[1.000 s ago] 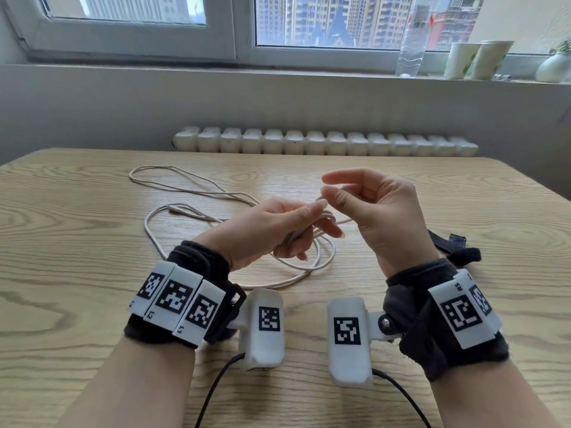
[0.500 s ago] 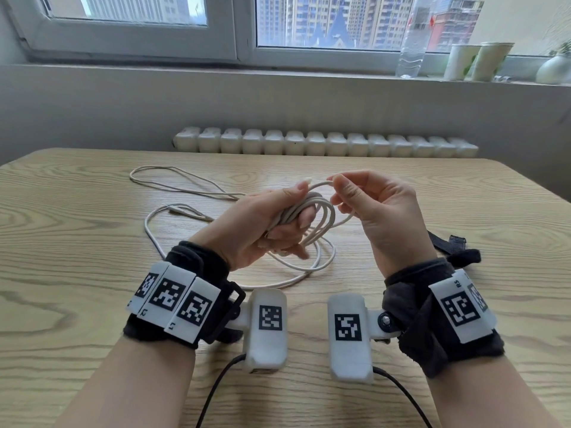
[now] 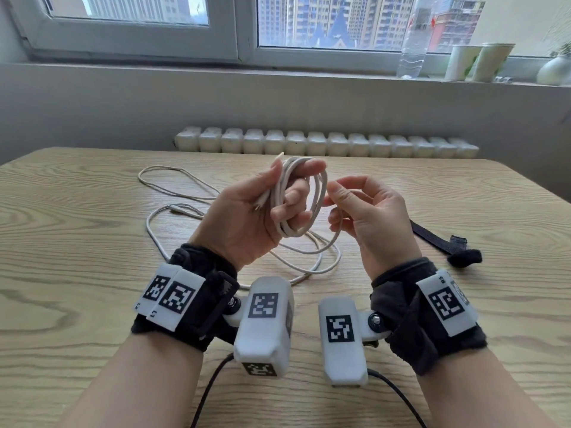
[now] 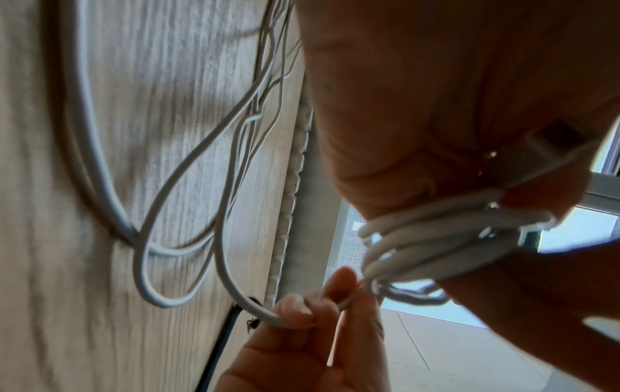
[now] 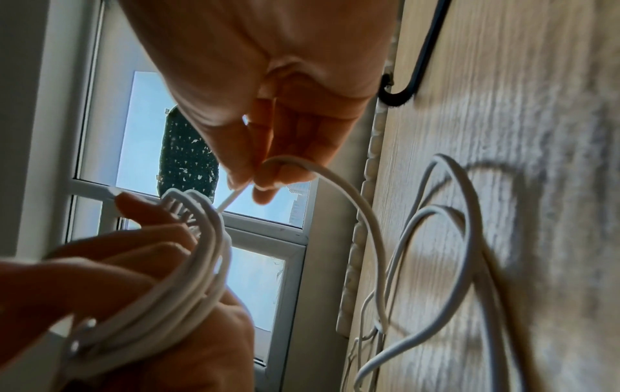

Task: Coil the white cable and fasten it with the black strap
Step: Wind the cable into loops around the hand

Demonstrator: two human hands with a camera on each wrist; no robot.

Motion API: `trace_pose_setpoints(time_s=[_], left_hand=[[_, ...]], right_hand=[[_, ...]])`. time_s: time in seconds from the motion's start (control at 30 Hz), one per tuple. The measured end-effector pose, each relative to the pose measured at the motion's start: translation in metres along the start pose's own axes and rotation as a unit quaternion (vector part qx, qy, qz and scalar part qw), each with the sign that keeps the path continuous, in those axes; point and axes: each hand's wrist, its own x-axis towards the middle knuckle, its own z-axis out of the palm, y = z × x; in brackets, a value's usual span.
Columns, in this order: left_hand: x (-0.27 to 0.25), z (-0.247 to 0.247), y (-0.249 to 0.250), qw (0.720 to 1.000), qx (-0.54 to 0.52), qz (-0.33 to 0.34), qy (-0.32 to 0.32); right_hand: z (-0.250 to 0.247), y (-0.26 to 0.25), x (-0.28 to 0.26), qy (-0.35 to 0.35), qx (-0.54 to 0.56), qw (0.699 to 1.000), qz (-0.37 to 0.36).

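Several turns of the white cable [image 3: 315,199] are wound round the fingers of my left hand [image 3: 265,208], raised palm-up above the table; the thumb pins the turns [image 4: 436,238]. My right hand [image 3: 355,205], just right of the coil, pinches the running length of the cable [image 5: 302,165] between thumb and fingers [image 4: 295,310]. The rest of the cable [image 3: 173,193] lies in loose loops on the wooden table [image 3: 77,242], further loops [image 5: 436,238] showing in the right wrist view. The black strap [image 3: 445,242] lies flat on the table right of my right hand, untouched.
A white radiator [image 3: 324,143] runs behind the table's far edge. On the windowsill stand a plastic bottle [image 3: 414,38], two paper cups [image 3: 479,61] and a small vase [image 3: 556,69]. Black camera leads [image 3: 210,393] trail from my wrists toward me.
Both hands have risen above the table. My left hand has turned palm-up with more turns of cable wound on its fingers, and my right hand has come round to the coil's right side.
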Motion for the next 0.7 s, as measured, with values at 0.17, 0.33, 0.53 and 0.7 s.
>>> trace_pose_setpoints(time_s=[0.17, 0.33, 0.53, 0.7], left_hand=[[-0.002, 0.001, 0.003, 0.997, -0.078, 0.016, 0.009], [-0.004, 0.004, 0.007, 0.993, -0.069, 0.069, 0.063], [-0.003, 0.006, 0.006, 0.984, 0.015, 0.122, 0.128], [-0.005, 0.001, 0.011, 0.978, 0.028, 0.136, 0.153]], right_hand=[[0.004, 0.003, -0.001, -0.003, -0.032, 0.999, -0.018], [0.012, 0.006, -0.005, -0.054, -0.089, 0.994, -0.02], [0.019, 0.005, -0.011, -0.128, -0.143, 0.981, 0.03], [0.02, 0.002, -0.016, -0.186, -0.108, 0.974, 0.075]])
